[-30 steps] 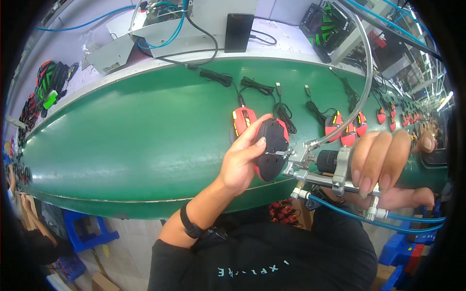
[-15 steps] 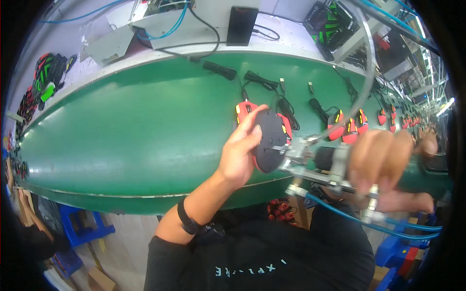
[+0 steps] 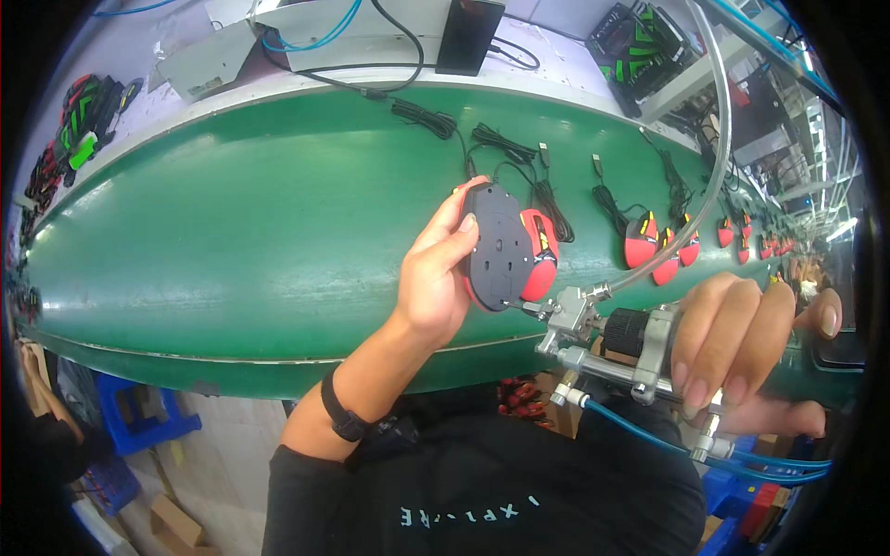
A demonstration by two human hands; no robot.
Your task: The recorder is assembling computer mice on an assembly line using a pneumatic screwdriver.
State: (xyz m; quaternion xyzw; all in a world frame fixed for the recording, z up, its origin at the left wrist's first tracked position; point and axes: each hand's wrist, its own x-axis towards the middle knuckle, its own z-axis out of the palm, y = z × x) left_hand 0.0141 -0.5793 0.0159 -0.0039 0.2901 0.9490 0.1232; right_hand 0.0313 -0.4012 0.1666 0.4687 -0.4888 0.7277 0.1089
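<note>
The left hand (image 3: 436, 278) grips a mouse (image 3: 505, 246) at the centre of the view, fingers wrapped round its left edge with the thumb tip on the upper rim; the palm side is hidden behind the mouse. Its dark underside faces the camera, tilted upright, with the red shell showing only along the right edge. The top of the mouse and its cable end are hard to trace among the cords behind it.

At 4 o'clock the right hand (image 3: 751, 343) is closed round a pneumatic screwdriver (image 3: 612, 338), four fingers curled over the body; the thumb is partly cut off by the dark rim of the lens. The tool's tip touches the lower right of the mouse's underside; whether a screw sits there is too small to tell. A clear hose (image 3: 709, 167) arcs up toward 1 o'clock and a blue hose (image 3: 649, 435) runs off toward 4 o'clock, its end lost at the rim.

Behind lies a green belt (image 3: 232, 241). More red mice (image 3: 663, 250) line it toward 3 o'clock, shrinking into blur. A dark box (image 3: 470, 35) stands at 12 o'clock, top cut off.
</note>
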